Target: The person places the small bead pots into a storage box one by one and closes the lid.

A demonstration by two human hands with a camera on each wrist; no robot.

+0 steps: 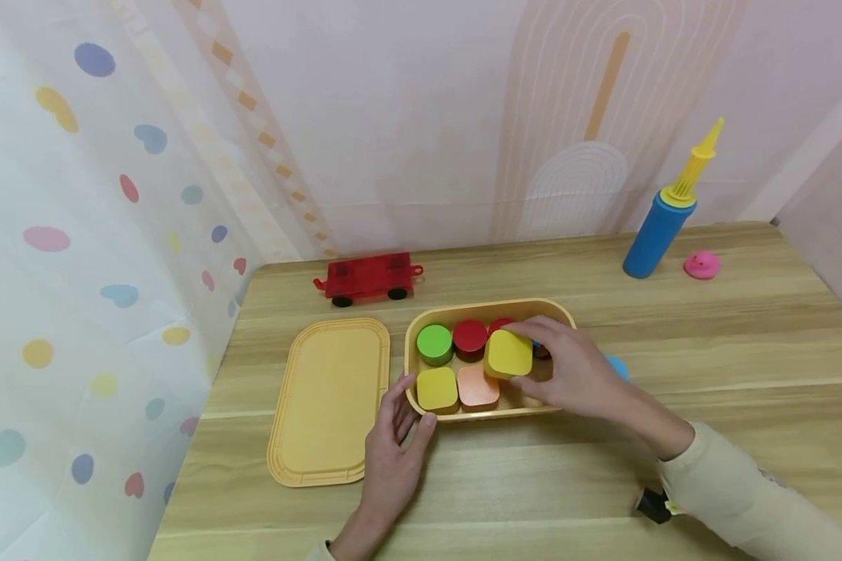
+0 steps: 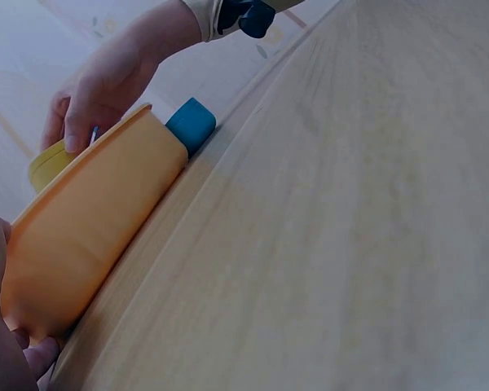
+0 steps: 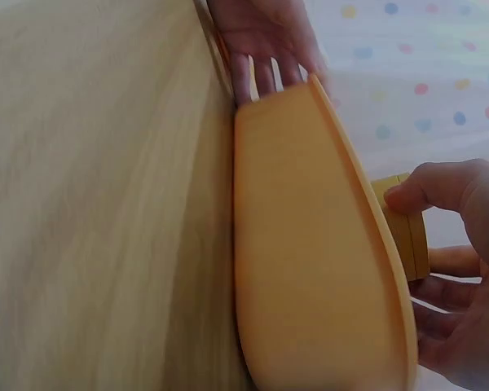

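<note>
My right hand [image 1: 575, 370] pinches a yellow rounded-square block [image 1: 509, 354] between thumb and fingers, over the middle of an orange-yellow container [image 1: 533, 413]. The right wrist view shows a seam round the block's side. My left hand [image 1: 393, 456] holds the container's near left corner, its thumb on the front wall and fingers along the left end. Inside sit a green round block [image 1: 435, 343], a dark red round one [image 1: 470, 339], another yellow rounded-square block [image 1: 437, 389] and a peach one [image 1: 479, 386]. A second red piece [image 1: 501, 323] and something blue are partly hidden by my right hand.
A flat yellow lid [image 1: 330, 401] lies left of the container. Behind it stands a red toy wagon [image 1: 369, 278]. A blue hand pump [image 1: 659, 234] with a yellow nozzle and a pink toy duck [image 1: 702, 265] are back right. A blue block [image 2: 191, 126] sits beyond the container's right end.
</note>
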